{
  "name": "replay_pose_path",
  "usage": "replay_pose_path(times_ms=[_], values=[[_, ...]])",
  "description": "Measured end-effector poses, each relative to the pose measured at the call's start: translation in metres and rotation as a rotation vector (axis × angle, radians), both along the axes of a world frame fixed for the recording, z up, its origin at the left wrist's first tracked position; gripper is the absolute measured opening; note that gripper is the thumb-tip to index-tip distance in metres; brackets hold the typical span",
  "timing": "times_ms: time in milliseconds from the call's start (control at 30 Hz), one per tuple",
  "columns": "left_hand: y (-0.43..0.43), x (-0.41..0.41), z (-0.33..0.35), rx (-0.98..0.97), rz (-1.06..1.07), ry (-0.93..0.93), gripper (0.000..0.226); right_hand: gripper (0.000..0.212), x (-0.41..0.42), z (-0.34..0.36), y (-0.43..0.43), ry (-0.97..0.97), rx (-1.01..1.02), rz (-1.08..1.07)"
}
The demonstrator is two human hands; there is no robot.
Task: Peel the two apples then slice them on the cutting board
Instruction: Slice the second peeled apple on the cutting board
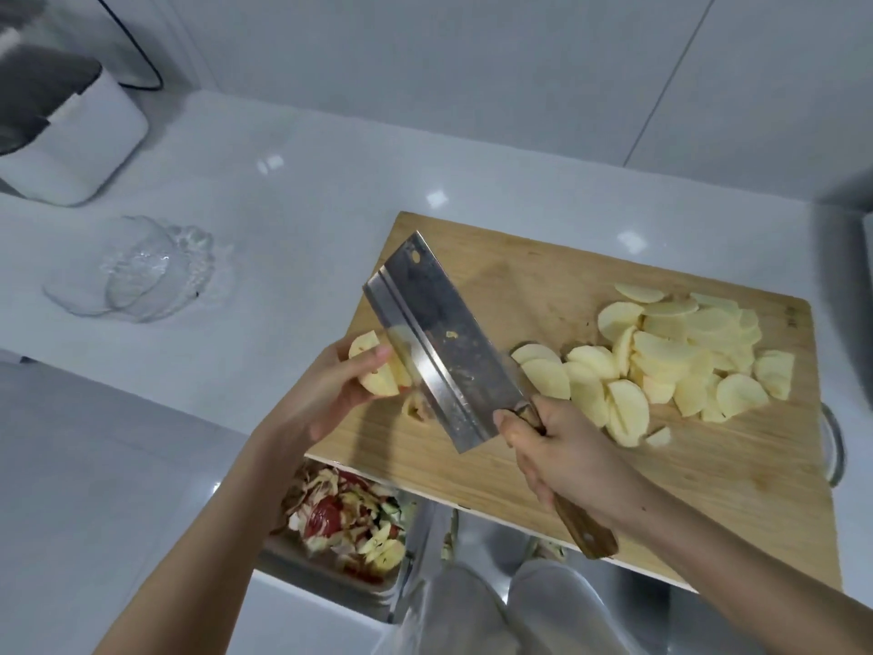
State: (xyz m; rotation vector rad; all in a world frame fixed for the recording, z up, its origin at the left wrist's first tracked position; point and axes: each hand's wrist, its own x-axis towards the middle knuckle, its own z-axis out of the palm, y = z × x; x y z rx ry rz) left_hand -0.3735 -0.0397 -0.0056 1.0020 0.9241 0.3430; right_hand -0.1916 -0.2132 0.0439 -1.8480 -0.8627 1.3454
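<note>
Centre-left, the left hand [330, 385] curls round a peeled apple chunk [378, 371] at the cutting board [543, 470] edge; the right hand [557, 456] grips the cleaver [434, 342]; apple slices [671, 361] piled right: peeling done, slicing seemingly nearly finished

Cool dim light, glare on counter [330, 219], edges blurry (wide-angle distort.)

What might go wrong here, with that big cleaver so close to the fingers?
The left hand holds the apple piece right against the cleaver blade, seemingly off the board, so a slip may cut its fingers. The cutting board appears to overhang the sink at its near edge; if the right hand presses hard there, it might tip.
</note>
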Motion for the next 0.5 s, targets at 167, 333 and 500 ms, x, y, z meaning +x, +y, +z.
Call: replay_pose_path(times_ms=[167,333,500], values=[[0.005,-0.032,0.000,-0.019,0.154,0.021,0.054,0.030,-0.018,-0.012,0.008,0.061,-0.029,-0.028],[0.000,-0.039,-0.003,-0.065,0.159,-0.016,0.049,0.026,-0.007,-0.017,0.019,0.018,-0.046,-0.107],[-0.019,-0.013,-0.018,-0.131,-0.047,0.050,0.090,0.026,0.009,-0.017,0.018,0.047,-0.050,-0.184]])
